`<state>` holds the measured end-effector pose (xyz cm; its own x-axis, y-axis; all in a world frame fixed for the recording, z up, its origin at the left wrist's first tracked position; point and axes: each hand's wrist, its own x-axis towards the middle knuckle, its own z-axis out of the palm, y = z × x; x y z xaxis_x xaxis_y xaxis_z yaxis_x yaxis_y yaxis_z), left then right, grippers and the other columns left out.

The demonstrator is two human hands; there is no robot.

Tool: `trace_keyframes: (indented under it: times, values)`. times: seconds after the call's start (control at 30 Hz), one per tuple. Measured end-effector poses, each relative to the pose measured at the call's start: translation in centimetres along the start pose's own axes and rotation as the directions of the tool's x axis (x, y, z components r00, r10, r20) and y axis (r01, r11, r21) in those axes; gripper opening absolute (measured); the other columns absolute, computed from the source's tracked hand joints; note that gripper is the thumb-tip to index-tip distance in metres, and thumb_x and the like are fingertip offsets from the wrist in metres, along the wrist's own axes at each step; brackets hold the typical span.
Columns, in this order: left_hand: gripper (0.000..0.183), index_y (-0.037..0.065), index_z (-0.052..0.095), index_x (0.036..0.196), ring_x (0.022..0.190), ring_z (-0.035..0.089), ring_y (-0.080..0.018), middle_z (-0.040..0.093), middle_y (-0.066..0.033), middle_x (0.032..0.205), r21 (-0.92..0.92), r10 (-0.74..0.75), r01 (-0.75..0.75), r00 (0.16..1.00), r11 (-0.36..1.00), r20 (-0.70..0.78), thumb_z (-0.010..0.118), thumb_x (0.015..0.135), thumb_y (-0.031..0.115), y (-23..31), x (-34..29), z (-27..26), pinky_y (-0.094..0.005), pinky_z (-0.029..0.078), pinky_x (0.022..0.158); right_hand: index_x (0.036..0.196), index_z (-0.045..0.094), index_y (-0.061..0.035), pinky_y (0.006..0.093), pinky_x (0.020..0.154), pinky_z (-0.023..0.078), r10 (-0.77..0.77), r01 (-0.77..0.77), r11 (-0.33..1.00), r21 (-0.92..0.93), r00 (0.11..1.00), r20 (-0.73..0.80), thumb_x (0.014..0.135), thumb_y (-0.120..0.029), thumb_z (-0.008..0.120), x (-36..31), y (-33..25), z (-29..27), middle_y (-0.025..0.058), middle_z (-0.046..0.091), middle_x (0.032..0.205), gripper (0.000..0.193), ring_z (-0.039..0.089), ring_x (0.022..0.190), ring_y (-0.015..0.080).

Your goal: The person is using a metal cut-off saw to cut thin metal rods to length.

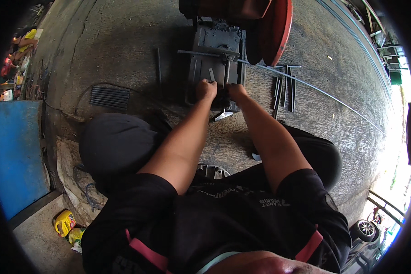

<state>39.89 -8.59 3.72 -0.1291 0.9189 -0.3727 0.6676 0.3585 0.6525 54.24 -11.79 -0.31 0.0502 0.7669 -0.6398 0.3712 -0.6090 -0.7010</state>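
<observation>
Head view. Floor: rough grey-brown concrete (132,55), spreading left and right. Ahead, on floor: dark metal machine base (218,39), red-rimmed round guard (285,34) above. Left hand (207,90), right hand (236,92): fingers curled at base's near end; grip cannot be told. Long thin grey metal rod (192,53): across base, extending far right. Dark rectangular slatted metal piece (109,97): left, floor between it and base. Flat blue panel (18,146): far-left edge.

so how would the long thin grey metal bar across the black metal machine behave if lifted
The long thin grey metal bar would probably flex, being so slender. Its far end, stretching well right of the black metal machine, would likely swing or sag.
</observation>
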Motion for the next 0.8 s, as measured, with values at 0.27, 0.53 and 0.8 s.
trace_keyframes:
  times: [0.27,0.53,0.8]
  values:
    - [0.034,0.004,0.066,0.09,0.088,0.063,-0.0366,0.066,-0.0201,0.09,0.046,-0.006,0.009,0.998,0.999,-0.064,0.061,0.073,0.033,-2.4,0.2,-1.3,-0.0429,0.05,0.078,0.1,0.065,0.001,0.0387,0.084,0.049,0.128,-0.224,0.944,-0.241,0.925,-0.358,0.075,-0.048,0.063,-3.1,-3.1,1.1,0.0202,0.064,0.103,0.055,0.061,0.1,0.0323]
    - [0.045,0.0,0.064,0.1,0.095,0.061,-0.0379,0.064,-0.0238,0.097,0.047,-0.011,0.01,1.0,0.999,0.029,0.06,0.073,0.036,-1.7,-2.0,-2.3,-0.0428,0.048,0.082,0.097,0.067,-0.0008,0.0387,0.084,0.049,0.134,-0.189,0.972,-0.141,0.934,-0.33,0.075,-0.048,0.061,-1.9,-2.4,0.9,0.0197,0.065,0.1,0.052,0.062,0.098,0.0328]
    - [0.046,-0.007,0.062,0.098,0.088,0.064,-0.0352,0.063,-0.0259,0.095,0.025,0.144,-0.145,0.989,0.989,0.018,0.059,0.074,0.033,-4.1,-3.0,-3.5,-0.0396,0.05,0.077,0.102,0.066,-0.0066,0.0396,0.081,0.05,-0.09,-0.03,0.937,-0.349,0.942,-0.322,0.078,-0.042,0.059,-1.6,-3.6,-0.5,0.0188,0.065,0.099,0.043,0.062,0.096,0.0329]
